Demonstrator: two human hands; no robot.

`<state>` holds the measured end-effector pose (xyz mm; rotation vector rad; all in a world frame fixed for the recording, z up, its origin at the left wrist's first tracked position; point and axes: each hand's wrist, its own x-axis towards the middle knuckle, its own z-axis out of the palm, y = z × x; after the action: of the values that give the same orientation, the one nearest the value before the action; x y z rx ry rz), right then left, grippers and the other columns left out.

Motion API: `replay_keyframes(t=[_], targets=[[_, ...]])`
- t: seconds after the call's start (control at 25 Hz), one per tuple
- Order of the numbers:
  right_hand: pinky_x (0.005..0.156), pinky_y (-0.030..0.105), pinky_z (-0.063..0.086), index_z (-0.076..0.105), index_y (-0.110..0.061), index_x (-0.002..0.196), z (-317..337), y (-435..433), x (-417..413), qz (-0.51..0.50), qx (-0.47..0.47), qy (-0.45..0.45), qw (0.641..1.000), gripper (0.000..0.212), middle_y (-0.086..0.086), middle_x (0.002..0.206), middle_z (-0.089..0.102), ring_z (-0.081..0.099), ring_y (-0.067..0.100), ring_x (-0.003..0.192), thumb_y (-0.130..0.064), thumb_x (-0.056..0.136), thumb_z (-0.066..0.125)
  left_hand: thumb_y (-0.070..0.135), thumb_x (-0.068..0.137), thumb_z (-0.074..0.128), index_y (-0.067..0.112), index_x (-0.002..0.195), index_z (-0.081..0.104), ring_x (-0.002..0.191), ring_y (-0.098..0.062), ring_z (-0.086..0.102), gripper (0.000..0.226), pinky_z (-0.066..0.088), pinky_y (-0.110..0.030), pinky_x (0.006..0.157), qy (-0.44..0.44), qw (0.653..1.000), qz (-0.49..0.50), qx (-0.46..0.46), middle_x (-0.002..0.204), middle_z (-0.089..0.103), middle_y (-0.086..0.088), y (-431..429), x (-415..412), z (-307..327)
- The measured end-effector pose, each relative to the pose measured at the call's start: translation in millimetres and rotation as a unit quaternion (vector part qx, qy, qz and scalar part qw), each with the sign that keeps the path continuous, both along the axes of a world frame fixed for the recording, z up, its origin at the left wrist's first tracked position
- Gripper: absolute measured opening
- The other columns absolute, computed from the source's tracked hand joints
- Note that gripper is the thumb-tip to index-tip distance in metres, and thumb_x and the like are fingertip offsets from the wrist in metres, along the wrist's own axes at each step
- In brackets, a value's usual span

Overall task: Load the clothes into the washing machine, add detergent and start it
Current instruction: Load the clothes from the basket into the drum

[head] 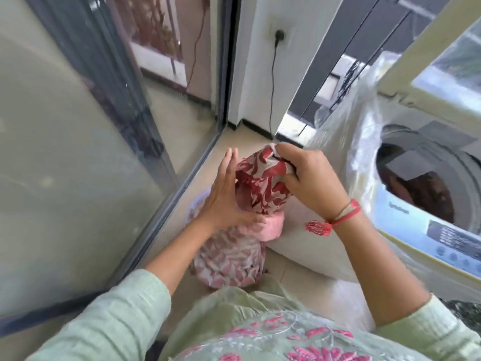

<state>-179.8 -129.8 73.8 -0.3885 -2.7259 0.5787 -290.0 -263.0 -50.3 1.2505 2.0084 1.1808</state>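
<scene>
Item: red-patterned garment [263, 183], centre frame. My right hand [309, 178] is pinching its top; left hand [229, 196], open, is steadying it (gather trailing cloth before swinging right to the drum [416, 188]).

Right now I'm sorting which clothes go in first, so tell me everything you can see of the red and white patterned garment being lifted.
The red and white patterned garment is thin, soft-looking cloth with a leafy print, bunched and hanging in folds. The right hand pinches its top; the left hand rests open against its side. Its lower part trails to a paler pink stretch on the floor beside the washing machine, whose lid is up.
</scene>
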Motion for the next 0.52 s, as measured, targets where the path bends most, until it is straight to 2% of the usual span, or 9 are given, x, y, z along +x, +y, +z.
replay_keyframes(t=[0.08, 0.12, 0.16, 0.2, 0.24, 0.32, 0.4, 0.48, 0.52], targets=[[0.049, 0.036, 0.051, 0.052, -0.013, 0.079, 48.7, 4.5, 3.1, 0.036, 0.069, 0.018, 0.997, 0.011, 0.005, 0.054, 0.054, 0.053, 0.026, 0.048, -0.003, 0.075, 0.051, 0.066, 0.05, 0.074, 0.037, 0.145, 0.009, 0.14, -0.005, 0.022, 0.118, 0.027, -0.037, 0.112, -0.01, 0.998, -0.016, 0.063, 0.151, 0.024, 0.007, 20.3, -8.2, 36.7], [0.05, 0.032, 0.049, 0.052, -0.012, 0.074, 71.6, 7.3, 3.8, 0.035, 0.096, 0.044, 0.994, 0.009, 0.004, 0.051, 0.049, 0.047, 0.026, 0.045, -0.003, 0.073, 0.051, 0.064, 0.056, 0.073, 0.031, 0.136, 0.035, 0.119, -0.001, 0.048, 0.094, 0.043, -0.037, 0.101, -0.023, 0.996, -0.02, 0.079, 0.131, 0.052, 0.008, 29.7, -12.8, 54.5], [0.051, 0.028, 0.044, 0.048, -0.012, 0.068, 92.8, 11.9, 5.5, 0.021, 0.114, 0.081, 0.99, 0.009, 0.001, 0.048, 0.041, 0.039, 0.024, 0.045, -0.005, 0.072, 0.051, 0.064, 0.063, 0.069, 0.023, 0.117, 0.056, 0.092, 0.003, 0.059, 0.069, 0.052, -0.035, 0.083, -0.011, 0.995, -0.018, 0.093, 0.103, 0.065, 0.007, 38.0, -16.8, 72.1], [0.051, 0.027, 0.037, 0.041, -0.014, 0.064, 109.8, 17.6, 7.8, -0.004, 0.117, 0.118, 0.986, 0.014, -0.002, 0.047, 0.032, 0.031, 0.023, 0.047, -0.009, 0.073, 0.049, 0.061, 0.068, 0.065, 0.013, 0.1, 0.064, 0.073, 0.001, 0.058, 0.058, 0.054, -0.034, 0.069, 0.017, 0.994, -0.004, 0.108, 0.083, 0.068, 0.003, 44.8, -22.0, 85.8], [0.052, 0.028, 0.034, 0.035, -0.017, 0.062, 122.3, 25.9, 11.5, -0.036, 0.113, 0.143, 0.983, 0.018, -0.003, 0.048, 0.027, 0.028, 0.024, 0.051, -0.016, 0.074, 0.048, 0.058, 0.073, 0.062, 0.008, 0.092, 0.066, 0.067, -0.002, 0.056, 0.054, 0.052, -0.033, 0.063, 0.053, 0.99, 0.003, 0.128, 0.076, 0.067, -0.002, 49.5, -28.5, 98.0], [0.05, 0.03, 0.037, 0.033, -0.018, 0.059, 131.3, 43.2, 21.6, -0.095, 0.092, 0.111, 0.985, 0.029, -0.004, 0.049, 0.034, 0.034, 0.029, 0.051, -0.034, 0.073, 0.052, 0.043, 0.082, 0.063, 0.007, 0.09, 0.064, 0.068, -0.005, 0.055, 0.037, 0.046, -0.029, 0.061, 0.114, 0.979, 0.029, 0.167, 0.075, 0.065, -0.003, 50.4, -46.7, 114.5], [0.049, 0.028, 0.041, 0.044, -0.023, 0.06, 117.9, 56.8, 32.1, -0.141, 0.08, -0.046, 0.986, 0.036, -0.006, 0.055, 0.048, 0.047, 0.02, 0.052, -0.049, 0.071, 0.067, 0.024, 0.084, 0.065, 0.008, 0.083, 0.058, 0.065, -0.014, 0.055, 0.018, 0.039, -0.032, 0.058, 0.183, 0.963, 0.094, 0.172, 0.068, 0.058, -0.003, 44.3, -67.2, 123.8], [0.053, 0.027, 0.042, 0.055, -0.025, 0.067, 88.3, 68.4, 41.0, -0.171, 0.086, -0.214, 0.958, 0.028, -0.004, 0.065, 0.056, 0.054, 0.018, 0.061, -0.044, 0.072, 0.074, 0.011, 0.083, 0.062, 0.006, 0.076, 0.055, 0.06, -0.023, 0.055, 0.012, 0.035, -0.035, 0.053, 0.248, 0.946, 0.144, 0.148, 0.061, 0.053, -0.004, 37.9, -81.2, 132.9], [0.057, 0.027, 0.042, 0.057, -0.023, 0.067, 72.7, 75.0, 42.3, -0.189, 0.09, -0.229, 0.951, 0.024, -0.002, 0.069, 0.056, 0.055, 0.021, 0.065, -0.038, 0.076, 0.073, 0.008, 0.083, 0.058, 0.006, 0.074, 0.054, 0.058, -0.026, 0.054, 0.011, 0.034, -0.034, 0.051, 0.282, 0.938, 0.147, 0.136, 0.059, 0.051, -0.004, 35.6, -85.9, 139.1]])
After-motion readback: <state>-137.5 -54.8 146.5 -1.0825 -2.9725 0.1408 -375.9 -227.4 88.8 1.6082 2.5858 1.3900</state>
